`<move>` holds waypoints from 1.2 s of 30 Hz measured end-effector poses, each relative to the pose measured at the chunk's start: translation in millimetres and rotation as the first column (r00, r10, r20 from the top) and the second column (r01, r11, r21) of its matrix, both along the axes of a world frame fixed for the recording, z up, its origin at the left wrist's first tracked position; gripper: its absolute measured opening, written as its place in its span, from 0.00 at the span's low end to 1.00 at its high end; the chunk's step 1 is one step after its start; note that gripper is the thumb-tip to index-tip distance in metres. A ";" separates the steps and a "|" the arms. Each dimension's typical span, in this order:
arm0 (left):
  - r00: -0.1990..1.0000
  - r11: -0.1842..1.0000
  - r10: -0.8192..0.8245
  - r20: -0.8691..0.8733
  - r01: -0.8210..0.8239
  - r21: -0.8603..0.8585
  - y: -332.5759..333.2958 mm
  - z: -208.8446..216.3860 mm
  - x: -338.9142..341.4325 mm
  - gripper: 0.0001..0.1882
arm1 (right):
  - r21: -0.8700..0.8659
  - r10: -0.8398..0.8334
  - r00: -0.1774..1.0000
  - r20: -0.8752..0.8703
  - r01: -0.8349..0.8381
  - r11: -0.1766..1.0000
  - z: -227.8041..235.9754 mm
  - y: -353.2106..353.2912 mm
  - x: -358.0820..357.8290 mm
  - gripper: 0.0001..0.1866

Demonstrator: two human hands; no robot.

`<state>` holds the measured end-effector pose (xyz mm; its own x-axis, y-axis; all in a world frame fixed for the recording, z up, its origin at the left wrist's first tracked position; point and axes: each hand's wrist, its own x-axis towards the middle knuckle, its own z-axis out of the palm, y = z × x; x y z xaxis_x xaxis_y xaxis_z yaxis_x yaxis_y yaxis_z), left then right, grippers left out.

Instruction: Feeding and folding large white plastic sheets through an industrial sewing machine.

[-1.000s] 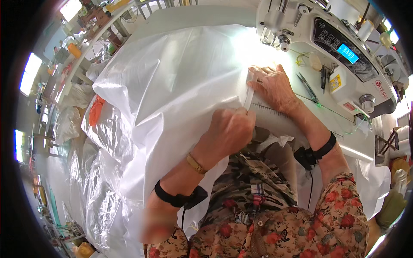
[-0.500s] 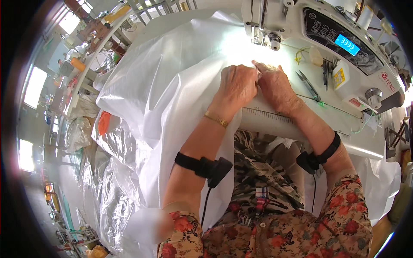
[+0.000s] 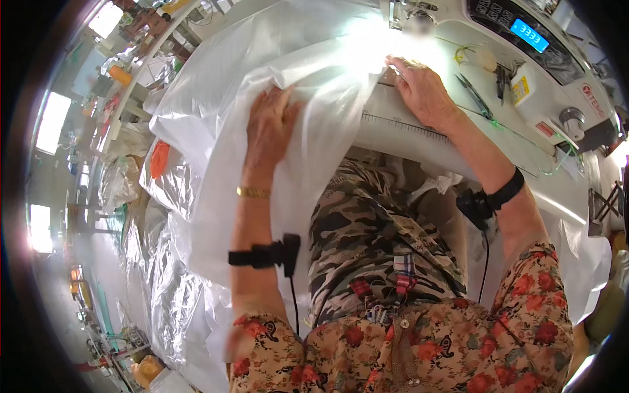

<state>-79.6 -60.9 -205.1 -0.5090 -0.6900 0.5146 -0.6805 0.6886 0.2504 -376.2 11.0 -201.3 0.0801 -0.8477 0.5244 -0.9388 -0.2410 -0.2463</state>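
Observation:
A large translucent white plastic sheet spreads over the table and hangs down its left side. My right hand pinches the sheet's edge between thumb and fingers, in the bright light before the needle area of the sewing machine. Further left, my left hand rests on the sheet, a little blurred. Its fingers point away from me with the thumb apart, and a raised fold of the sheet lies at the fingertips. Glare hides the sheet's edge near the needle.
Thread snips and a dark small tool lie right of my right hand. A ruler scale runs along the table's front. Crumpled silvery plastic hangs at the left, with an orange-red piece above it.
My left hand has left my right hand's side and moved left across the sheet. My right hand keeps close to the needle area. The view has shifted slightly, and the sheet is spread differently.

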 end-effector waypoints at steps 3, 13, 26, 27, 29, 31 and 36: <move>0.992 0.991 -0.123 -0.037 0.124 0.054 -21.5 0.0 4.4 0.26 | -0.091 0.073 0.996 0.056 -0.067 0.994 -1.5 8.8 3.3 0.17; 0.988 0.973 -0.143 -0.053 0.150 0.175 -28.2 2.2 -3.5 0.29 | 0.305 -0.183 0.398 0.899 -0.268 0.914 -73.8 97.4 141.7 0.16; 0.996 0.984 -0.092 -0.010 0.092 0.150 -30.4 -6.0 -2.9 0.29 | 0.478 -0.280 0.625 0.729 -0.172 0.861 -108.8 76.6 215.6 0.24; 0.995 0.984 -0.094 -0.010 0.095 0.151 -30.7 -6.1 -3.2 0.29 | 0.448 -0.296 0.567 0.768 -0.146 0.882 -107.5 73.3 211.3 0.24; 0.996 0.984 -0.091 -0.005 0.090 0.152 -30.6 -6.2 -0.2 0.30 | 0.418 -0.305 0.505 0.807 -0.124 0.900 -95.9 69.8 204.2 0.24; 0.998 0.984 -0.065 -0.012 0.066 0.164 -31.6 -8.0 0.4 0.29 | 0.462 -0.375 0.504 0.778 -0.055 0.885 -87.3 70.3 196.7 0.23; 0.998 0.982 -0.056 -0.010 0.057 0.178 -30.4 -4.5 -4.6 0.28 | 0.580 -0.428 0.654 0.624 -0.020 0.814 -123.9 73.9 202.0 0.20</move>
